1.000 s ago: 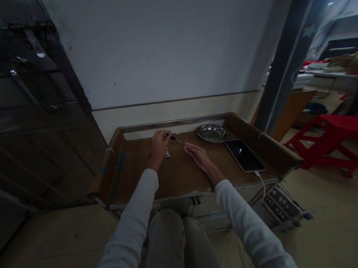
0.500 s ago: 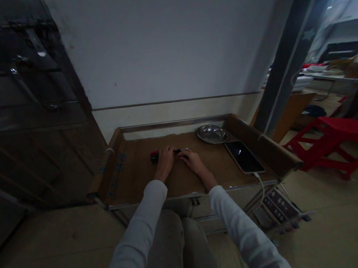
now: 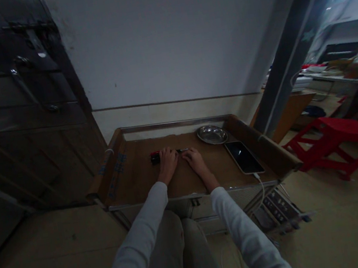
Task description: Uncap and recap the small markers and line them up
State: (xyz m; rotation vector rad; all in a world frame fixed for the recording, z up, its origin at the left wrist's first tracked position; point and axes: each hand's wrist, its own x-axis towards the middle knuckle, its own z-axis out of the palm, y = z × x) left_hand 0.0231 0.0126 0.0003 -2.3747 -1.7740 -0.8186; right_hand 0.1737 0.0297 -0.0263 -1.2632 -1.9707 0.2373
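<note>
My left hand [image 3: 167,162] is closed round the handle of a red and black screwdriver [image 3: 155,156] that lies across the brown tabletop [image 3: 138,176]. Its thin shaft runs right to my right hand [image 3: 195,159], whose fingers are curled at the tip. What the right fingers pinch, if anything, is too small and dark to make out. Both hands rest low on the table, close together near its middle.
A round metal dish [image 3: 212,134] sits at the back right. A black phone [image 3: 244,156] on a white cable lies at the right edge. A dark metal door stands to the left, a red stool [image 3: 339,138] to the right.
A second ago my left hand held the screwdriver up by the back with my right hand flat and open. Both hands have come down and together on the table; little moved since half a second ago.
</note>
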